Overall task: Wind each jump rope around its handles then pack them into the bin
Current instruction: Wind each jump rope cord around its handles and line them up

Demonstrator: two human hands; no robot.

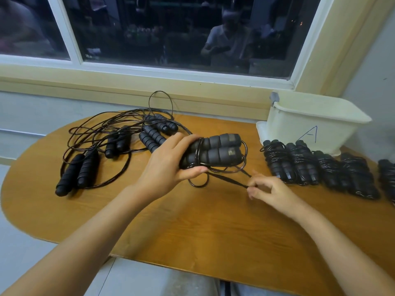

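My left hand point(168, 165) grips a pair of black foam jump rope handles point(215, 149) held side by side above the table, with a few turns of rope round them near my fingers. My right hand point(267, 189) pinches the blurred black rope point(226, 180) that runs taut from the handles down to the right. A small loop of rope hangs below the handles. The white bin point(310, 124), marked "A", stands at the back right.
Several wound jump ropes point(320, 167) lie in a row in front of the bin. A tangle of unwound ropes and handles point(111, 144) covers the left part of the wooden table point(203, 227). A window sill runs behind.
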